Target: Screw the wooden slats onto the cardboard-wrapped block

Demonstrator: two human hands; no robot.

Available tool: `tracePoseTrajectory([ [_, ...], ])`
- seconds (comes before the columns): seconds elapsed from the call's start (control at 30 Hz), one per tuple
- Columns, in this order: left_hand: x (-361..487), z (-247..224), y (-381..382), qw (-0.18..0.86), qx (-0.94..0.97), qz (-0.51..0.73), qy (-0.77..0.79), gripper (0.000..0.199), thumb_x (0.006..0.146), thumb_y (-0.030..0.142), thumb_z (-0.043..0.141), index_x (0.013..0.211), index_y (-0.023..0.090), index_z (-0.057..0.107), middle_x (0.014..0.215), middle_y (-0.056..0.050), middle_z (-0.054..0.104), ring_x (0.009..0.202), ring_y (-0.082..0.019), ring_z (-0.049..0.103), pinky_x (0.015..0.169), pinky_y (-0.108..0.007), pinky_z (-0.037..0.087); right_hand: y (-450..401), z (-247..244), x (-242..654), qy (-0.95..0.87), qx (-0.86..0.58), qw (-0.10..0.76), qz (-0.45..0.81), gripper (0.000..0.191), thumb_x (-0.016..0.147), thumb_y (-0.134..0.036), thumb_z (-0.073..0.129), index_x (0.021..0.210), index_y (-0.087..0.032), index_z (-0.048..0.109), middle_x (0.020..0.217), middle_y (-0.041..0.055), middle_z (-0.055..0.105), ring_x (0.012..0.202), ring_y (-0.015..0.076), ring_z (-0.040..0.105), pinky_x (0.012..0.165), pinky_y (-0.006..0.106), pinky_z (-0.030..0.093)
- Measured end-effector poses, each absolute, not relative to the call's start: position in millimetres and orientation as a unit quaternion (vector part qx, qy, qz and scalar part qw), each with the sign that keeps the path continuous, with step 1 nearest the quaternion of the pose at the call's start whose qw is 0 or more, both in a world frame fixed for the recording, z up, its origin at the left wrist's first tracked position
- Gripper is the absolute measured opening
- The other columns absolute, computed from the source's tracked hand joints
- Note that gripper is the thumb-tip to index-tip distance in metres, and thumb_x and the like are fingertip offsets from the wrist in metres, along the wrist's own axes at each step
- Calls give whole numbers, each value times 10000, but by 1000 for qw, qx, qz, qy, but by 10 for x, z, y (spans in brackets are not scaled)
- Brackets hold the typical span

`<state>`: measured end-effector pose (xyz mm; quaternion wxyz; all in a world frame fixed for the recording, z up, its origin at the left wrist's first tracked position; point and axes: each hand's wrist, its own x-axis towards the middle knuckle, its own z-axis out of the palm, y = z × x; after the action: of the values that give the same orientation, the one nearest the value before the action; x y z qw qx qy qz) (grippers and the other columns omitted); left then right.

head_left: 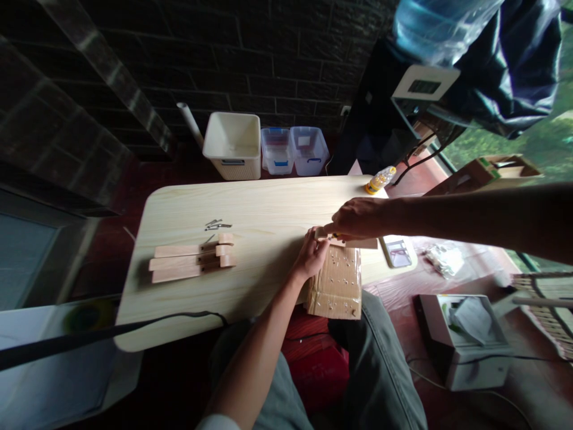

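Note:
My left hand (310, 257) is closed on the rounded end of a light wooden piece (364, 243), which lies across the far end of a piece of cardboard (335, 283). My right hand (360, 216) is closed just above the same piece, its fingers close to the left ones. A bit of yellow shows under it, but what it grips is mostly hidden. Small holes or specks dot the cardboard. Several similar wooden pieces (179, 263) with curved blocks at their ends lie on the left of the table, near several small metal parts (217, 225).
On the pale table (264, 209) stand a yellow-capped bottle (380, 180) and, at the right, a phone-like slab (397, 252). A cream bin (233, 143) and two clear tubs (308, 152) are behind it. A white box (470, 334) sits on the floor at right.

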<state>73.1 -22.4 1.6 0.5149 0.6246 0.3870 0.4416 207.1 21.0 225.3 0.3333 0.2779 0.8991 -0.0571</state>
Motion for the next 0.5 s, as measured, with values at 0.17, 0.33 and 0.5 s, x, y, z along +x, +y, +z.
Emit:
tracePoseTrajectory([
  [0.17,730,7,-209,513,631,435,386,146,1008,233,527,1133,204,597,1139,-89,650,1187,-264,608,1107,-435,472,233,2251,2082,889,306,333,-74,327,1038,-263,578,1331,-145,662,1109,155,785,979,272,748,745,339,448],
  [0.33,729,-12,-208,510,636,438,379,161,1004,235,524,1149,209,590,1187,-96,643,1184,-261,610,1096,-437,483,256,2273,2094,878,331,338,-74,343,942,-200,655,1272,-106,663,1093,172,778,966,285,749,698,335,416],
  [0.5,707,1,-232,511,634,444,374,195,987,254,545,1179,221,550,1191,-86,628,1148,-244,608,1048,-408,493,276,2301,2082,884,321,332,-79,306,941,-202,664,1235,-116,670,1069,168,781,966,289,741,724,344,423],
])
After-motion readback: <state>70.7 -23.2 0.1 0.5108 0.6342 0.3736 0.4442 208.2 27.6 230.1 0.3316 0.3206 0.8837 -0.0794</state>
